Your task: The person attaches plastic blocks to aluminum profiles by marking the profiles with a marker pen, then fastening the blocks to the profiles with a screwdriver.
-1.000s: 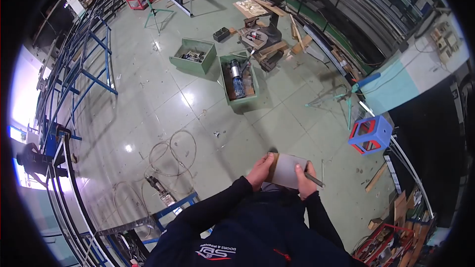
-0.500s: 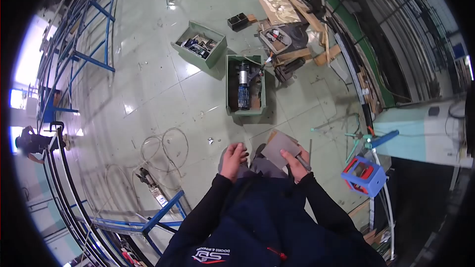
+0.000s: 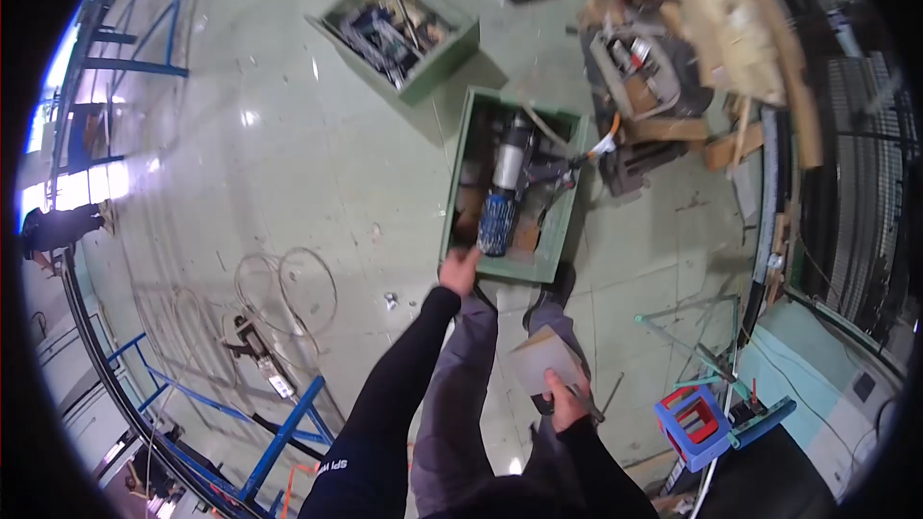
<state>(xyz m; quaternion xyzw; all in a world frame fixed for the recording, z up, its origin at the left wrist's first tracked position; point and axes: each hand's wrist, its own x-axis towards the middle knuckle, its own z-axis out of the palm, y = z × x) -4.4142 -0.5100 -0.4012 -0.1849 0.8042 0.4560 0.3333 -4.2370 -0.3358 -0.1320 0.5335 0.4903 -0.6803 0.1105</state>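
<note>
My left hand (image 3: 461,272) reaches down to the near left corner of a green metal drawer (image 3: 524,271), its fingers closed at the rim. Inside that drawer lies a cylindrical power tool with a silver body (image 3: 508,165) and a blue patterned sleeve (image 3: 496,223). In my right hand (image 3: 567,401) is a small stack of square grey-brown sheets (image 3: 540,361), the thumb pressed on top. A thin dark rod (image 3: 588,404) also sticks out beside the right fingers.
Another green drawer (image 3: 460,50), full of tools, sits further off. A grey tray (image 3: 663,96) stands among wood pieces at right. Hose coils (image 3: 308,293) lie left of my legs, near a blue metal frame (image 3: 288,437). A blue-and-red box (image 3: 694,428) is at right. Another person (image 3: 62,229) is far left.
My left hand has moved forward and down to the drawer's near corner. I lean closer over the drawers. My right hand keeps the sheets, now lower in view.
</note>
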